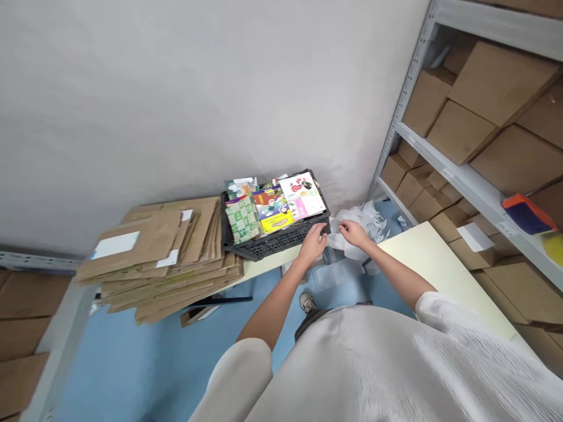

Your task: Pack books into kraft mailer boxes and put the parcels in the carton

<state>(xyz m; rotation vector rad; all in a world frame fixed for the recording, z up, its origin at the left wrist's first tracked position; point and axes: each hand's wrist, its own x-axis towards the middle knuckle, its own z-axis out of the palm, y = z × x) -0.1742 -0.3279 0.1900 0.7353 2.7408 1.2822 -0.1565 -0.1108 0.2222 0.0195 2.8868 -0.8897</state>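
Observation:
My left hand (313, 243) is by the front right corner of a black plastic crate (281, 241), its fingers curved with a gap between thumb and fingertips. To its right, my right hand (353, 232) has its fingers pinched together on a thin white sheet (336, 241), which looks like plastic or paper. Part of that sheet reaches toward my left thumb; I see no clear grip there. The crate holds several books: a green patterned one (243, 220), a yellow and purple one (273, 209) and a white one with red drawings (302, 195).
Stacked flat brown cardboard packages (176, 258) lie left of the crate on a pale tabletop (259, 266). Crumpled white scraps (373, 223) are heaped beyond my right hand. Another pale tabletop (440, 269) is at my right. Metal shelving (461, 176) with cardboard boxes stands on the right.

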